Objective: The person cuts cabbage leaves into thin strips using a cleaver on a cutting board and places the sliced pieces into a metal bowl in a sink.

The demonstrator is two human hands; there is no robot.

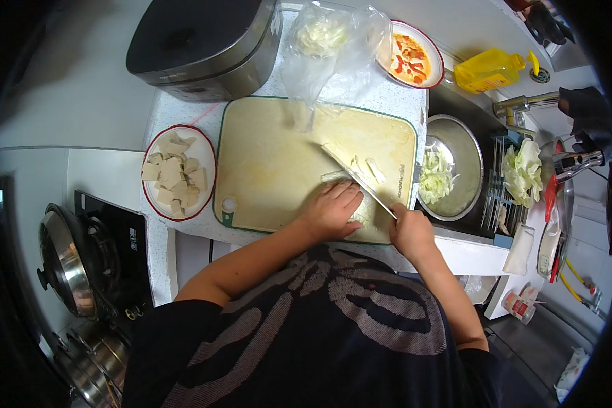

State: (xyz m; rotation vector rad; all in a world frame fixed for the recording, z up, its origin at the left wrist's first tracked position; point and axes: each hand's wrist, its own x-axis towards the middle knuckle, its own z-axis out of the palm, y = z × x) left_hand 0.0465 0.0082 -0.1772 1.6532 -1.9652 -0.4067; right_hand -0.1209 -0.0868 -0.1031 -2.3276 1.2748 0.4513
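Note:
My right hand (413, 232) grips the handle of a kitchen knife (359, 178), its blade slanting up and left across a cream cutting board (270, 158) with a green rim. Just left of the blade, my left hand (334, 209) rests on pale leafy vegetable, probably cabbage, mostly hidden beneath the fingers. Cut strips of the vegetable (370, 171) lie on the board to the right of the blade. A steel bowl (464, 178) in the sink holds more shredded leaves (435, 176). Behind the board, a clear plastic bag (331, 66) has pale leaves in it.
A plate of white tofu pieces (171, 176) stands left of the board, near a dark rice cooker (204, 46). Back right are a red-rimmed dish with red pieces (410, 58) and a yellow bottle (489, 70). Leaves (523, 171) lie on a rack; a lidded pan (71, 260) sits on the stove.

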